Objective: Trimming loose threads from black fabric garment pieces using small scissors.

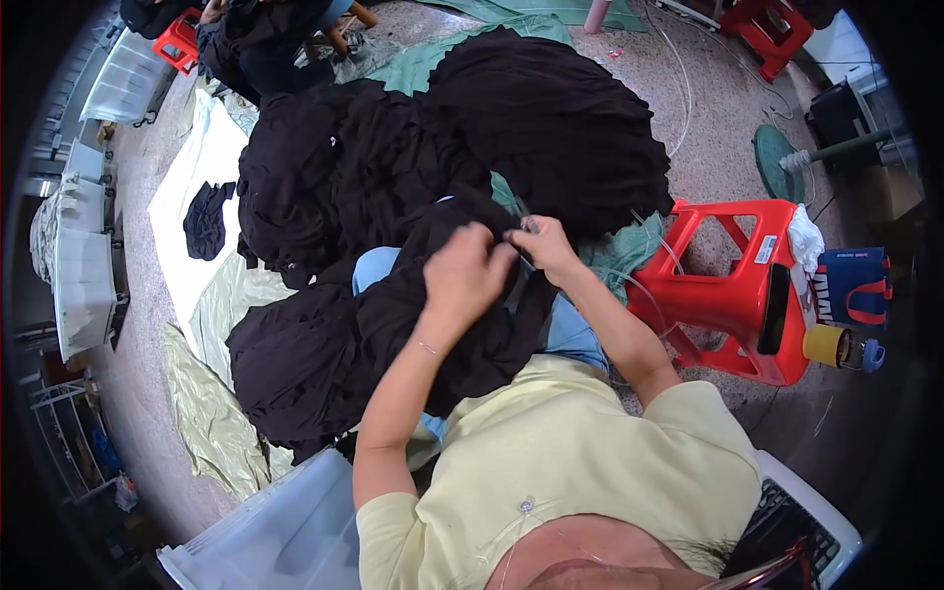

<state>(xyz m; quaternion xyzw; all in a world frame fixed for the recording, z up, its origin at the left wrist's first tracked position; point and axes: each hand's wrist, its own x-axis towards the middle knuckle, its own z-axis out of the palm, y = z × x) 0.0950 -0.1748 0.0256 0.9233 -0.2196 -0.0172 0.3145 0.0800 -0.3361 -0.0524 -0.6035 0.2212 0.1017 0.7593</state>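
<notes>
A black garment (433, 324) is draped across my lap over light blue trousers. My left hand (464, 270) is over it, smeared by motion, with the thumb toward my right hand; what its fingers hold does not show clearly. Close beside it, my right hand (547, 248) is closed, fingers pinched round a small greyish metal tool (522, 208) that looks like thread snips. The tool's tip points away from me, at the edge of the black cloth. Heaps of black garments (344, 167) lie in front of me, and another wide pile (551, 118) spreads farther right.
To my right stands a red plastic stool (708, 285) with a dark phone-like slab (775, 310), a yellow-banded bottle (831, 346) and a blue bag (854, 285) near it. White sheeting (197, 167) covers floor at left. Another person (265, 49) sits at the far left.
</notes>
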